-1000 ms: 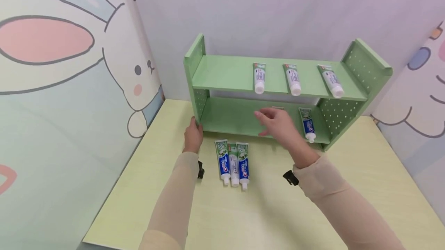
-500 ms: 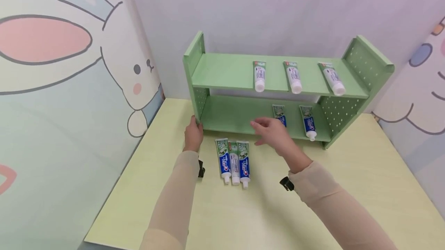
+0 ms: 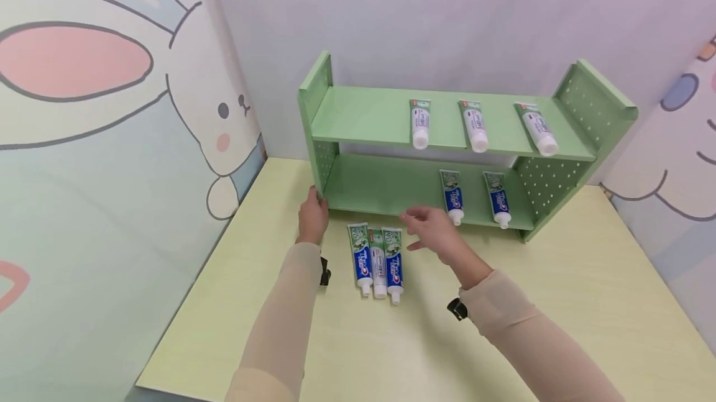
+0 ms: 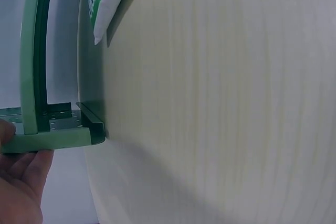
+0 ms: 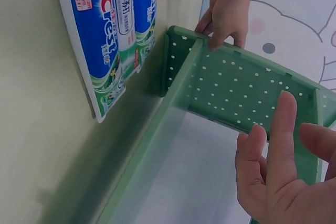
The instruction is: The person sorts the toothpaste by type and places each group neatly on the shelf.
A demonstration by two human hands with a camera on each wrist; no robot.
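My left hand (image 3: 313, 219) grips the front edge of the left side panel of a green two-tier shelf (image 3: 380, 184), with the thumb on one face and fingers on the other in the left wrist view. Fingers loosely extended and holding nothing, my right hand (image 3: 439, 234) hovers before the lower tier. Just left of it, three toothpaste tubes lie side by side on the table: a blue-and-green Crest tube (image 3: 360, 259), a white-and-green tube (image 3: 378, 268) and another Crest tube (image 3: 394, 262). On the lower tier rest two Crest tubes, one (image 3: 452, 196) left of the other (image 3: 496, 198).
Three white-and-green toothpaste tubes lie spaced out on the upper tier: left (image 3: 420, 122), middle (image 3: 473, 125) and right (image 3: 536, 128). The pale table (image 3: 358, 346) extends in front of the shelf. A wall with a cartoon rabbit (image 3: 207, 110) borders the left side.
My right hand has drawn back from the lower tier, down and slightly left toward the tubes on the table. The left Crest tube on that tier has come into view. My left hand stays put.
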